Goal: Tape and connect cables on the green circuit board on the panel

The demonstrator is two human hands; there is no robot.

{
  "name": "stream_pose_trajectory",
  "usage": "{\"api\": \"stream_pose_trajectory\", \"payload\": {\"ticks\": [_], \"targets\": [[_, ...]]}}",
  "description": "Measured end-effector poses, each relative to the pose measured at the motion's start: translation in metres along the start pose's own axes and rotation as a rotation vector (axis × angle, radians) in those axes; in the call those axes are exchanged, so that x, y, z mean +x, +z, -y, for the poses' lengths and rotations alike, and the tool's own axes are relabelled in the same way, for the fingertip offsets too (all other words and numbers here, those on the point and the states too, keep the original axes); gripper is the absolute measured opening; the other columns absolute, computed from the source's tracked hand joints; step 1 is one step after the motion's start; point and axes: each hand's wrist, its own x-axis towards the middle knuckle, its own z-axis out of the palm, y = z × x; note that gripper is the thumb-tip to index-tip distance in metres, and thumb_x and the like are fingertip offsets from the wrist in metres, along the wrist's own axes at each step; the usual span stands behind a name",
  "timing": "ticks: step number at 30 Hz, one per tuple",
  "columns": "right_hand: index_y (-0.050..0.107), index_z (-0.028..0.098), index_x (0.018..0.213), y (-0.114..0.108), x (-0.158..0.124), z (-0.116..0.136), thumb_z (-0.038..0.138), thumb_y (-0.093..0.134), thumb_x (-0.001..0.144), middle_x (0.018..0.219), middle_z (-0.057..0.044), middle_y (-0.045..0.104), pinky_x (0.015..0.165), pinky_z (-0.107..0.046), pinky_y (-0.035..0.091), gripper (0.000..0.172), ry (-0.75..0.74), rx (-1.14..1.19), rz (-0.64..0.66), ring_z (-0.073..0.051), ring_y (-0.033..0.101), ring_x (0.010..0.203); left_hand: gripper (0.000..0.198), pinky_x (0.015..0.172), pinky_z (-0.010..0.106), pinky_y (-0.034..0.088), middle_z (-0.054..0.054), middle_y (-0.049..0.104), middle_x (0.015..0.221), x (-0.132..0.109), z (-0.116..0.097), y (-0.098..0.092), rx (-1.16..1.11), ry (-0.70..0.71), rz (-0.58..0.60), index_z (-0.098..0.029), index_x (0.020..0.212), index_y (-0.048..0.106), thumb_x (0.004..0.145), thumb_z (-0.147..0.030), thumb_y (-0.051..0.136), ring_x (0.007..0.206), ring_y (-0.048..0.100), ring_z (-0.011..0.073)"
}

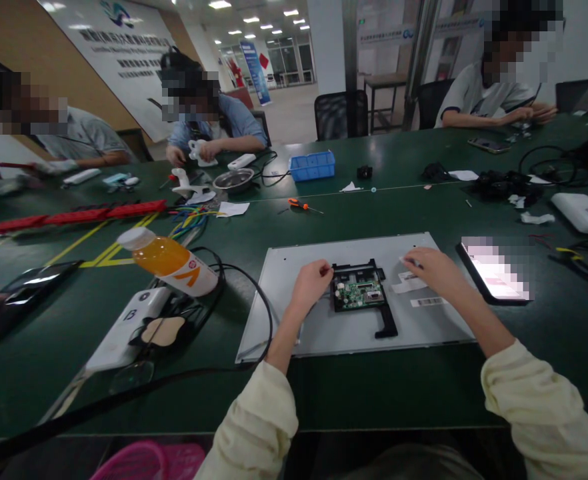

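A grey metal panel (344, 327) lies flat on the green table in front of me. On it sits a black plastic frame (374, 293) around a small green circuit board (360, 293). My left hand (310, 283) rests on the panel with its fingers pinched at the frame's left edge; what they pinch is too small to name. My right hand (431, 267) lies over the panel's upper right with the fingers curled round a thin pale object, possibly a tool. White barcode labels (427, 302) lie just below that hand.
A phone (494, 270) with a lit screen lies right of the panel. On the left are an orange drink bottle (171, 261), a white box with black cables (134, 320) and a red strip (74, 217). Further off are an orange screwdriver (301, 205), a blue basket (313, 165) and three seated people.
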Motion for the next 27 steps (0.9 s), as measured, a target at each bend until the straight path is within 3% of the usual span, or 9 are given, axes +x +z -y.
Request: {"api": "stream_pose_trajectory", "payload": {"ticks": [10, 20, 27], "targets": [[0.069, 0.022, 0.097, -0.0031, -0.0003, 0.0016, 0.031, 0.053, 0.086, 0.100, -0.008, 0.069, 0.076, -0.037, 0.049, 0.022, 0.017, -0.007, 0.019, -0.024, 0.063, 0.091, 0.022, 0.060, 0.025, 0.036, 0.002, 0.063, 0.068, 0.0017, 0.0032, 0.0033, 0.019, 0.013, -0.004, -0.018, 0.071, 0.062, 0.085, -0.031, 0.051, 0.065, 0.056, 0.0155], [0.069, 0.020, 0.100, -0.0029, 0.0008, -0.0055, 0.025, 0.051, 0.087, 0.103, -0.009, 0.069, 0.081, -0.037, 0.050, 0.023, -0.030, 0.017, 0.076, -0.023, 0.064, 0.092, 0.025, 0.058, 0.027, 0.030, 0.003, 0.061, 0.068, -0.0001, -0.0024, 0.0071, 0.204, 0.007, -0.020, -0.019, 0.071, 0.059, 0.087, -0.035, 0.050, 0.063, 0.053, 0.0164], [0.071, 0.019, 0.101, -0.0058, -0.0005, 0.0017, 0.027, 0.044, 0.092, 0.113, -0.009, 0.066, 0.082, -0.035, 0.050, 0.029, 0.021, -0.081, 0.061, -0.021, 0.064, 0.093, 0.035, 0.063, 0.027, 0.036, 0.003, 0.062, 0.067, 0.0021, 0.0004, -0.0011, -0.001, -0.020, 0.021, -0.018, 0.066, 0.057, 0.089, -0.039, 0.040, 0.066, 0.055, 0.0164]]}}
